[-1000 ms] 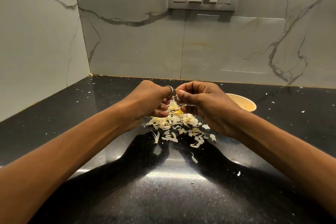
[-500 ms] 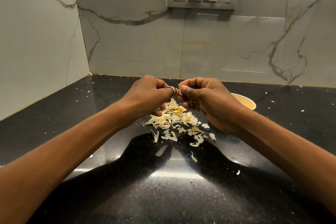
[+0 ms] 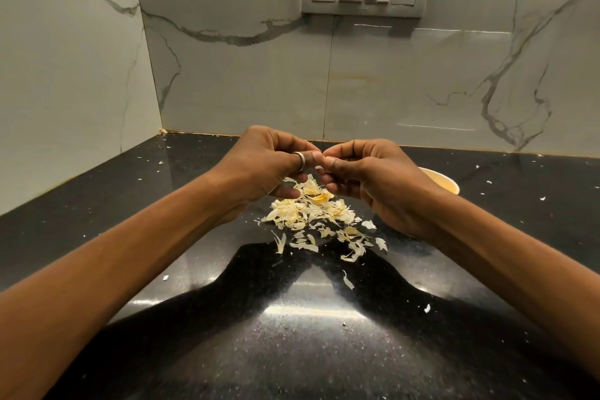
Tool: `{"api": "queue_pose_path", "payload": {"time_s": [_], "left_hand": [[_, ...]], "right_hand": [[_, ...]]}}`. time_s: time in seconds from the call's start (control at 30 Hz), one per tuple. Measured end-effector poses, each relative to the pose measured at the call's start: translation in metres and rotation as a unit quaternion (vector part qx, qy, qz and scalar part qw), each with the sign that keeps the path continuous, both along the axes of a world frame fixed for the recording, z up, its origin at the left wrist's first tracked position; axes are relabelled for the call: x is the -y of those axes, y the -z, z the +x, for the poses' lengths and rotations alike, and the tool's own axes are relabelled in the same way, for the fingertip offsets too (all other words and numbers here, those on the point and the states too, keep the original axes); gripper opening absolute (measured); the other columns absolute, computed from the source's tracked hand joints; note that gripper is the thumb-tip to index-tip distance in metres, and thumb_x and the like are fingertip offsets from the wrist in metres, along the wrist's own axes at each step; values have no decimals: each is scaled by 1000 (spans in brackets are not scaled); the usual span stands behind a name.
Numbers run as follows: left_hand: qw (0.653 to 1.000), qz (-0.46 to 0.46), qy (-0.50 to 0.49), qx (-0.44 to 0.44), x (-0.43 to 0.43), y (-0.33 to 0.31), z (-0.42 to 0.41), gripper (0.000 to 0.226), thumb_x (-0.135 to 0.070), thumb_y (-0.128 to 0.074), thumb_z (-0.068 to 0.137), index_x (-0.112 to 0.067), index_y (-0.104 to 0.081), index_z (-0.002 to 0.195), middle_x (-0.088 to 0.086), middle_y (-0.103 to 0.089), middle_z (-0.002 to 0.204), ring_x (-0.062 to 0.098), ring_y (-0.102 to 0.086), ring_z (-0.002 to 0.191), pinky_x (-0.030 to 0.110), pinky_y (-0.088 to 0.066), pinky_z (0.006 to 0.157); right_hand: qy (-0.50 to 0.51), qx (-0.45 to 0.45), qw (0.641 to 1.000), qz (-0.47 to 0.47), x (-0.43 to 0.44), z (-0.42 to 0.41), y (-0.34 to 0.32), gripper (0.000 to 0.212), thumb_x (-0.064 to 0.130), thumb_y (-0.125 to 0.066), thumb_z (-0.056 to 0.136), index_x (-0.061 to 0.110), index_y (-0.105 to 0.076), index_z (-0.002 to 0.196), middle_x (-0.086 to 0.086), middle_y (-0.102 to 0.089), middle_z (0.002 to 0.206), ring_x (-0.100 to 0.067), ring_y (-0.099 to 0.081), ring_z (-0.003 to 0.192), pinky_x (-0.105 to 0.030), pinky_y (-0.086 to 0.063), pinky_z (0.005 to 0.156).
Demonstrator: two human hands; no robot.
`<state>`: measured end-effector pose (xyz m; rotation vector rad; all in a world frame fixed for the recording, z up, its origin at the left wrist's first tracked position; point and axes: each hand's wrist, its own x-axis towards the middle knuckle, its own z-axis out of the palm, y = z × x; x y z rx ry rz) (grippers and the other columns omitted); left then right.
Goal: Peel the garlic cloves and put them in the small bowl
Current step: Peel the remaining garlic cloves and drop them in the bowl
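Both hands are up off the black speckled stone counter (image 3: 292, 351), meeting over a loose heap of pale papery garlic skins (image 3: 311, 217).

Left hand (image 3: 269, 166), plain silver ring (image 3: 300, 161) on one of its fingers: fingers curled in, tips pressed against those of the right hand (image 3: 373, 178), which is curled likewise. Between the tips only a pale sliver shows. I take it for the small garlic clove (image 3: 319, 167), pinched from both sides; most of it is hidden.

The small cream round bowl (image 3: 446, 182) sits on the counter near the right wrist, behind it and partly covered by it. Contents can't be seen.

Step in hand, by my reading: stripping skin off this clove.

Next move calls for the right hand to carry the bare clove a short way back and right to the bowl — once the last skin is off, which I cannot confirm.
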<state>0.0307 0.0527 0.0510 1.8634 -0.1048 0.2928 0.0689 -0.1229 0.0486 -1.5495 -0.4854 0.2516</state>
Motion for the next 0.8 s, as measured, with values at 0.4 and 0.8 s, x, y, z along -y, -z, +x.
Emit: {"api": "queue_pose_path", "payload": {"time_s": [0.4, 0.8], "left_hand": [[997, 68, 2, 30, 0, 1, -1, 9, -13, -64, 96, -10, -72, 98, 11, -72, 92, 10, -68, 70, 27, -60, 55], [989, 141, -2, 51, 1, 4, 1, 12, -17, -61, 99, -15, -71, 92, 12, -71, 89, 16, -69, 73, 31, -61, 58]], "right_hand": [[-11, -28, 999, 26, -1, 0, 0, 10, -6, -57, 95, -3, -67, 98, -16, -66, 88, -13, -67, 66, -21, -58, 62], [-10, 46, 998, -36, 0, 3, 5, 21, -2, -67, 90, -4, -67, 111, -13, -73, 88, -16, -68, 73, -22, -57, 65]]}}
